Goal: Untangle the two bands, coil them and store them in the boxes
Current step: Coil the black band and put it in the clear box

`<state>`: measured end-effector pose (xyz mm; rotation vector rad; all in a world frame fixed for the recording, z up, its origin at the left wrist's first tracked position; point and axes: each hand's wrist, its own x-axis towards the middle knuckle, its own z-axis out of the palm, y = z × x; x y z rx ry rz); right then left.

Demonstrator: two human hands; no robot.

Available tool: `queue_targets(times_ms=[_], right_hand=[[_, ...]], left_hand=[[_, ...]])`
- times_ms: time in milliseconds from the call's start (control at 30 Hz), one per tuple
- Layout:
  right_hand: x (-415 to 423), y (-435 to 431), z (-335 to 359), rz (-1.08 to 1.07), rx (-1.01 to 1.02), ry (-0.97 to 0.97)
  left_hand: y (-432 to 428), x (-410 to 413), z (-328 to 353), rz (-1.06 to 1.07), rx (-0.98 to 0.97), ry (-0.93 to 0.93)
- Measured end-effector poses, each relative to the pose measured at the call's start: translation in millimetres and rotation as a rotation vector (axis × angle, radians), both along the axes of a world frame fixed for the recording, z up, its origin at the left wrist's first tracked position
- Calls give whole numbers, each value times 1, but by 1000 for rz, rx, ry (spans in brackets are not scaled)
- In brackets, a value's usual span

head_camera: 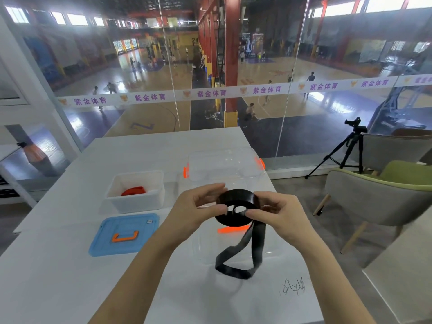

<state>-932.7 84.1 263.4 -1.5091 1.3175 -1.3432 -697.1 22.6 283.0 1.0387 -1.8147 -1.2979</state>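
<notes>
Right, the black band (243,195) is up off the table, a flat, matte strap wound into a round coil with a small hole at its centre. The left hand (198,206) pinches the coil's near left edge between thumb and curled fingers. The right hand (280,213) grips the right side, fingers curled round it. One loose tail drops from the coil, twists once and loops onto the white table (58,265), just in front of a clear plastic piece (203,244), box or lid I cannot tell, with one orange clip.

That's two bands in all. The red band (133,191) lies coiled inside the white box (133,204), a frosted, square-cornered tub to the left. In front of it lies one blue lid (105,239), flat with rounded corners, carrying an orange handle (125,237). Behind the hands stands a clear box (224,164), glossy, with two orange clips on its sides. A pen scribble (295,287) marks the table near the tail. Off right, one black tripod (350,153) and a padded chair (374,197) on wooden legs.
</notes>
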Motion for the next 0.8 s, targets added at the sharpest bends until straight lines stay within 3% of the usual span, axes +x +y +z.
queue_targets(times_ms=[167,400,800], right_hand=[[6,-2,-3,28,16,28],[5,-6,-22,1,75,-127],[3,-5,-29,-17,44,-218]], left_hand=[[3,-10,5,-12,-106,-153],[7,-11,-4,76,31,108],[6,-10,-10,72,117,173]])
